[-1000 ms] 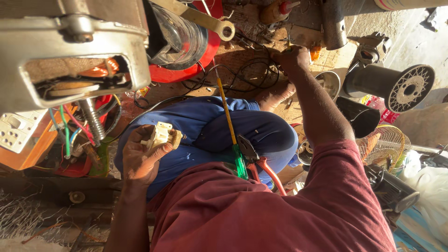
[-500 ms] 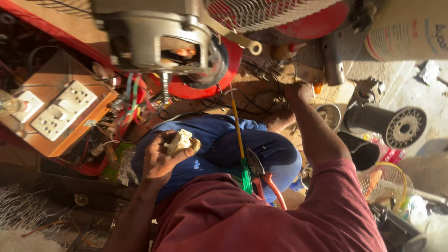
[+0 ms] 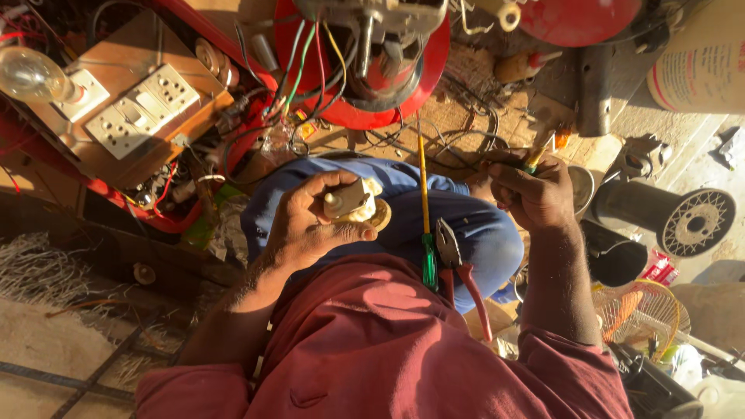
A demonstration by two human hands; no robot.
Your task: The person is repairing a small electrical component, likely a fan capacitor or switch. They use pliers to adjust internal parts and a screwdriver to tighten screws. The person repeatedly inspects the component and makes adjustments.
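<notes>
**Both hands busy over your lap**

Your left hand (image 3: 310, 221), at the centre of the frame, is curled around a small cream-coloured electrical part (image 3: 353, 203), thumb and fingers pinching it from both sides. The part sits just above your blue trousers (image 3: 466, 225).

Your right hand (image 3: 535, 194), right of centre, is closed into a loose fist around a slim tool with a yellow-green tip (image 3: 535, 159) that pokes out above the knuckles. Dark loose wires (image 3: 458, 140) lie just beside that hand, on the ground.

Between the two hands, a screwdriver with a yellow shaft and green handle (image 3: 425, 225) lies along your lap, and red-handled pliers (image 3: 462, 271) rest just beside it, touching your maroon shirt (image 3: 388, 349).

Further out, at top centre, a red motor housing (image 3: 403, 85) trails green, yellow and red wires. At upper left, a wooden board with white sockets (image 3: 140, 112) carries a clear bulb (image 3: 31, 74). At right, a dark spool (image 3: 683, 221) lies on its side, and an orange fan guard (image 3: 640, 310) sits below it.
</notes>
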